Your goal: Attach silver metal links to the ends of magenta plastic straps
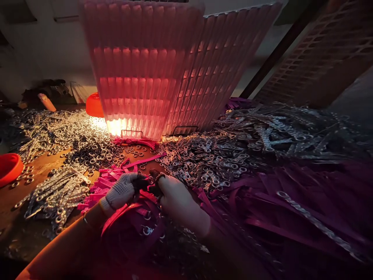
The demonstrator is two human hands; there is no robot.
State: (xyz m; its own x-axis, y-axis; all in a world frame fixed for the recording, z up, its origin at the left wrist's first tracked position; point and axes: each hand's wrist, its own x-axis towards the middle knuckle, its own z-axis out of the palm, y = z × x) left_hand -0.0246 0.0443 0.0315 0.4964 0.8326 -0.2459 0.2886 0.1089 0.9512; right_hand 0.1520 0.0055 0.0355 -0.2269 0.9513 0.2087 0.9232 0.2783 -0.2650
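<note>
My left hand (121,192) wears a white knitted glove with dark fingertips and is pinched shut on a magenta strap (136,212). Close beside it, my gloved right hand (177,202) is also closed, its fingertips meeting the left hand's over the same strap; a small metal ring seems to sit at its fingertips. The strap loops down toward me with a metal ring (147,230) on it. More magenta straps (113,171) lie just beyond my hands on the wooden table (43,167).
Heaps of metal rings (210,163) spread right and at the back left (87,140). Ringed metal strips (55,194) lie left. A glowing ribbed pink shade (145,77) stands behind. Orange bowls sit at the left edge (8,167) and beside the shade (94,105). Purple straps (291,202) pile up right.
</note>
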